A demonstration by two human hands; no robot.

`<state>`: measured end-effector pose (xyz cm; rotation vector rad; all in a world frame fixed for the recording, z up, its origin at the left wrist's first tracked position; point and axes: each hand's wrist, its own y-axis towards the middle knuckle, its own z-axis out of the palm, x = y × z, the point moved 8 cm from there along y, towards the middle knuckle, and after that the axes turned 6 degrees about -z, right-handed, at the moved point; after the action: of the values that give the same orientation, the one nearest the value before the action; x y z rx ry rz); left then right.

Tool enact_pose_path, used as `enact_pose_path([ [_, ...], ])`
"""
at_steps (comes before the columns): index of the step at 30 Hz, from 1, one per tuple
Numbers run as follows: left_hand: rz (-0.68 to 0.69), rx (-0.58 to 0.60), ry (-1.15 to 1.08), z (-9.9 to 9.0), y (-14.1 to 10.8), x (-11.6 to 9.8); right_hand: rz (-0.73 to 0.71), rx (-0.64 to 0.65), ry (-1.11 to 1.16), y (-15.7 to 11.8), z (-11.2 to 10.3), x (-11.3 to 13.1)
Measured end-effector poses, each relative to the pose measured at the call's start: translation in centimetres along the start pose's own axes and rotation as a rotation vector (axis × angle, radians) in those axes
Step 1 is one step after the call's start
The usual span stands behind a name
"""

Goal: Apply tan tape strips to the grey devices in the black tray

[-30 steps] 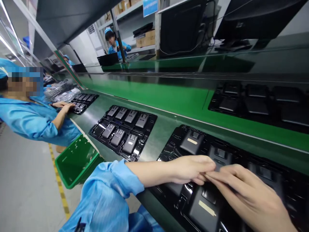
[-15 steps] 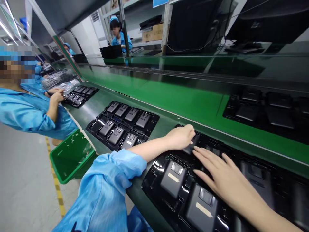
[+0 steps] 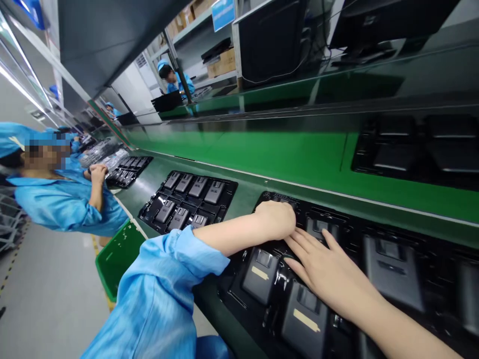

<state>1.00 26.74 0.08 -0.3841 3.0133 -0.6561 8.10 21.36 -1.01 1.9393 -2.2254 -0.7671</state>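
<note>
My left hand [image 3: 276,220] is curled over the back left of a black plastic tray [image 3: 234,294]. Its fingertips are hidden behind the knuckles, as is most of the dark grey block under it. Beside it my right hand [image 3: 324,269] lies with fingers stretched out, their tips close against the left hand. In the tray's pockets sit several dark grey, battery-like blocks. Two at the near left, a smaller-looking block [image 3: 261,284] and a nearer block [image 3: 304,324], each bear a cream strip. Further right, a block [image 3: 392,271] shows no strip.
Another black tray [image 3: 147,212] with grey blocks lies to the left, and a third tray [image 3: 359,162] is on the green belt [image 3: 239,154]. A green bin [image 3: 107,269] stands below the bench edge. A co-worker in blue [image 3: 67,199] works further left.
The head view has shifted. My left hand has turned from a raised pinch to a lower curl over the block. My right hand has come slightly left, nearer to it.
</note>
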Motion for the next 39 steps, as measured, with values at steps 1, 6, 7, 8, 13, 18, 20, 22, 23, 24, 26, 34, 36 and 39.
enact_pose_path([
  [1,-0.020,-0.003,0.019,-0.1,0.0,-0.1,0.011,0.003,0.013,0.0,0.0,0.0],
  [6,-0.088,-0.040,0.102,-0.6,0.3,-0.9,0.072,0.016,0.078,0.3,0.2,-0.1],
  [7,-0.097,-0.050,0.111,-0.7,0.4,-1.1,0.084,0.016,0.089,0.3,0.3,-0.1],
  [8,-0.105,-0.061,0.116,-0.8,0.6,-1.2,0.095,0.014,0.099,0.4,0.3,-0.2],
  [13,-0.146,-0.159,0.103,-1.0,0.6,-0.1,0.145,0.000,0.143,0.6,0.4,-0.4],
  [18,-0.174,-0.240,0.057,-0.9,0.3,2.3,0.186,-0.014,0.181,0.6,0.9,-0.4],
  [20,-0.171,-0.252,0.030,-0.7,0.4,3.1,0.195,-0.020,0.190,0.6,1.1,-0.4],
  [22,-0.162,-0.257,0.007,-0.6,0.4,3.8,0.198,-0.025,0.194,0.7,1.2,-0.4],
  [23,-0.156,-0.257,-0.001,-0.5,0.3,4.0,0.197,-0.027,0.196,0.7,1.2,-0.4],
  [24,-0.149,-0.254,-0.007,-0.5,0.2,4.1,0.195,-0.028,0.197,0.7,1.2,-0.4],
  [26,-0.128,-0.241,-0.012,-0.5,0.0,4.0,0.196,-0.033,0.194,0.7,1.1,-0.4],
  [34,-0.125,-0.112,0.133,-1.3,-0.4,1.1,0.211,-0.047,0.191,0.8,0.8,-0.4],
  [36,-0.150,-0.080,0.184,-1.4,-0.3,0.4,0.215,-0.050,0.198,0.9,0.6,-0.5],
  [39,-0.191,-0.070,0.241,-1.5,-0.2,-0.3,0.223,-0.055,0.210,0.9,0.4,-0.5],
])
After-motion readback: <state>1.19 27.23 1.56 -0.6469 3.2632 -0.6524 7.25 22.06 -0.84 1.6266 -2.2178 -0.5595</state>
